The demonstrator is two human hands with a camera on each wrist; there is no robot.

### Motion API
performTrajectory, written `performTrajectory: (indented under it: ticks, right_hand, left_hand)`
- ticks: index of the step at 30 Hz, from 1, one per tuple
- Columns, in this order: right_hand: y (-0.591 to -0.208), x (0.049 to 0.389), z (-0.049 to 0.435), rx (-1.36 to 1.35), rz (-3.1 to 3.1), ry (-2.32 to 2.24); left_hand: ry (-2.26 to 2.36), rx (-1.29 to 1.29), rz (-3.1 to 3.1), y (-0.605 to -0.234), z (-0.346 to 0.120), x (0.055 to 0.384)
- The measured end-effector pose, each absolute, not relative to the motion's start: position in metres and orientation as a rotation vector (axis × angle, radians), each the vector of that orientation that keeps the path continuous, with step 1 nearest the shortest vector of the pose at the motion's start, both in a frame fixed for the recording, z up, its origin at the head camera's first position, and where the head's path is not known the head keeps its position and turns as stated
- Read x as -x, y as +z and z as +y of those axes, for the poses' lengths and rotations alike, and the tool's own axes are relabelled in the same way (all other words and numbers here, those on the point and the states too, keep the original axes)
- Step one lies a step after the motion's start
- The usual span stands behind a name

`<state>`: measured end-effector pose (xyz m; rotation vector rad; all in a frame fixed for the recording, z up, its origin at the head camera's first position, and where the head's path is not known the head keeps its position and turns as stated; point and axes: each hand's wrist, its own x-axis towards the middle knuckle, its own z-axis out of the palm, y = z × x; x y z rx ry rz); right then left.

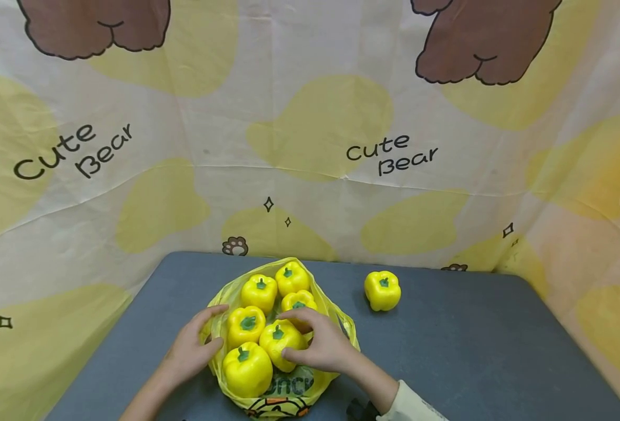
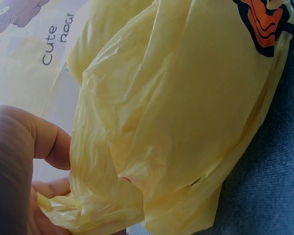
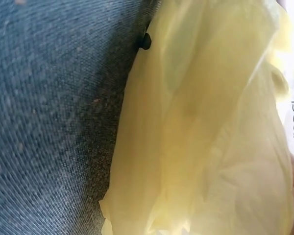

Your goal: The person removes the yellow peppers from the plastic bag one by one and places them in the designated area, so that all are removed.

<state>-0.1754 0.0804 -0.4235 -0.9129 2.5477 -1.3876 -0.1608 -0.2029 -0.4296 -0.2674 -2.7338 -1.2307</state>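
Observation:
A yellow plastic bag [image 1: 320, 383] with dark print stands wide open on the table, several yellow bell peppers [image 1: 248, 374] inside, green stems upward. My right hand [image 1: 326, 342] reaches in over the right side, its thumb and fingers around one bell pepper [image 1: 273, 351] near the middle. At the left rim my left hand [image 1: 190, 345] holds the bag's edge, with plastic between thumb and fingers in the left wrist view. The bag's wall [image 3: 201, 137] fills much of the right wrist view and hides the right hand's grip there.
One more yellow bell pepper [image 1: 383, 292] lies on the dark blue-grey table [image 1: 462, 345], right of the bag and toward the back. Behind the table hangs a cloth [image 1: 310, 128] printed with bears and lettering. A small black object [image 1: 361, 409] shows at the near edge.

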Motion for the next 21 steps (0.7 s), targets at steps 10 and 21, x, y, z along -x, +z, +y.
performTrajectory:
  ticks: [10,21]
  right_hand:
    - [-0.4278,0.1772,0.0767,0.900,2.574,-1.330]
    - [-0.4288,0.1767,0.0739,0.907,2.584,-1.287]
  left_hand:
    - [-1.227,0.267,-2.754,-0.4299,-0.2036,0.1621]
    - [-1.210,0.273,-2.752,-0.4301,-0.2033,0.1618]
